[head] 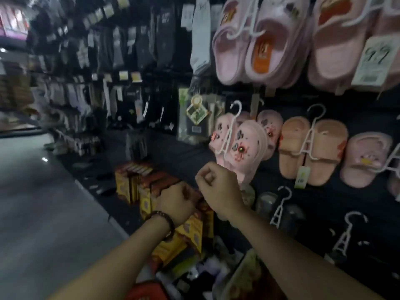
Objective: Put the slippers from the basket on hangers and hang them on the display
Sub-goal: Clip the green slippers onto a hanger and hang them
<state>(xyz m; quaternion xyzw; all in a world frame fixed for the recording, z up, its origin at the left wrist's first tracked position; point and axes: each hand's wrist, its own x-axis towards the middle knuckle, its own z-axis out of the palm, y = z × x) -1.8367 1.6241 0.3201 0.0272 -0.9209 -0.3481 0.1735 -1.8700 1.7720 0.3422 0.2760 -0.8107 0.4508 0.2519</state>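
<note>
A pair of pink slippers with charms (242, 148) hangs on a white hanger (229, 128) on the dark display wall (329, 204). My right hand (216, 187) is just below that pair with its fingers curled, and nothing shows in it. To its left and slightly lower, my left hand (175, 200), with a dark bracelet on the wrist, is also curled like a fist over the orange boxes. I see nothing in it. A pale container rim (236, 278) shows at the bottom, blurred.
More pairs hang to the right: peach slippers (311, 150), a pink pair (365, 159) and big pink ones (259, 44) above. Empty white hangers (279, 208) hang lower down. Orange boxes (151, 187) stand on the low shelf. Socks fill the racks at left, beside a grey floor (43, 202).
</note>
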